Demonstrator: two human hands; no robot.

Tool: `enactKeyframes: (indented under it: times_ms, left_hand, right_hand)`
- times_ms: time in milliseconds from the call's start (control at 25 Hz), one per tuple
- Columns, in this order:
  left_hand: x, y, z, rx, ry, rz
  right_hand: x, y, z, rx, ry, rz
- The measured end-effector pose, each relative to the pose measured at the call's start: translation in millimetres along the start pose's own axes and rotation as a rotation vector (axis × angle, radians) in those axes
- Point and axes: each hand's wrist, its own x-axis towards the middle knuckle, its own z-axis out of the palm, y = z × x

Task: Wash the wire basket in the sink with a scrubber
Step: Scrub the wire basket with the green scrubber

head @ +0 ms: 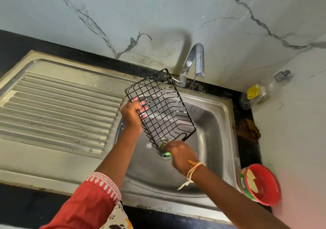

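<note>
A black wire basket (159,105) is held tilted over the steel sink (217,131), with soap foam on some of its wires. My left hand (131,115) grips its left side, fingers hooked through the mesh. My right hand (180,153) holds a green scrubber (163,150) pressed against the basket's lower near corner, just above the drain. The scrubber is mostly hidden under my fingers. A thin stream of water runs from the chrome tap (195,61) and falls just right of the basket's far corner.
A ribbed steel drainboard (58,109) lies left of the bowl. A red tub of dish soap (259,184) stands on the black counter at right. A clear bottle with a yellow label (259,91) lies in the back right corner. A marble wall rises behind.
</note>
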Motion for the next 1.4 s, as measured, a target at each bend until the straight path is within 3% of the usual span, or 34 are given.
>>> enactKeyframes:
  times_ms: [80, 160, 200, 280, 360, 400, 440, 560, 760, 880, 960, 1000, 1040, 1120, 1280, 1400]
  left_hand:
    - [2, -1, -4, 0.024, -0.063, -0.084]
    - [-3, -1, -2, 0.058, -0.120, -0.168]
    - [-7, -1, 0, 0.079, -0.144, -0.215]
    - [-19, -3, 7, 0.156, -0.183, -0.302]
    - [-25, -11, 11, 0.259, -0.209, -0.342]
    - [-26, -13, 11, 0.276, -0.212, -0.348]
    - [-25, -16, 9, 0.243, -0.206, -0.342]
    - [-14, -20, 2, 0.065, -0.157, -0.350]
    - [-19, -47, -1, 0.084, -0.097, -0.437]
    - [-19, -40, -9, 0.155, -0.135, -0.493]
    - [-19, -38, -8, 0.157, -0.130, -0.493]
    - [-21, -39, -7, 0.161, -0.137, -0.487]
    - [-24, -40, -4, 0.160, -0.150, -0.479]
    - [-32, -40, 3, 0.164, -0.187, -0.421]
    - [-20, -37, -5, 0.202, -0.164, -0.306]
    - [-15, -34, -11, 0.210, -0.141, -0.351]
  right_hand:
    - [12, 22, -15, -0.147, -0.035, 0.214]
    - [33, 22, -29, -0.012, -0.064, 0.361]
    - [47, 16, -35, 0.121, 0.003, 0.340]
    - [80, 8, -44, 0.230, 0.292, 0.251]
    - [109, 7, -38, 0.140, 0.555, 0.136]
    - [116, 6, -30, 0.111, 0.570, 0.115]
    - [120, 6, -16, 0.088, 0.513, 0.110]
    - [93, -11, 24, 0.005, 0.096, 0.064]
    - [57, -10, 9, -0.191, -0.139, -0.006]
    - [31, -3, -11, -0.111, -0.365, -0.062]
    - [45, 7, -27, 0.011, -0.286, 0.101]
    - [64, 13, -31, 0.023, -0.120, 0.176]
    - [81, 16, -34, -0.009, 0.023, 0.203]
    - [98, 3, -26, -0.079, 0.110, 0.151]
    - [66, -19, 0, -0.214, -0.045, 0.013]
    - [19, -20, -5, -0.266, -0.321, -0.109]
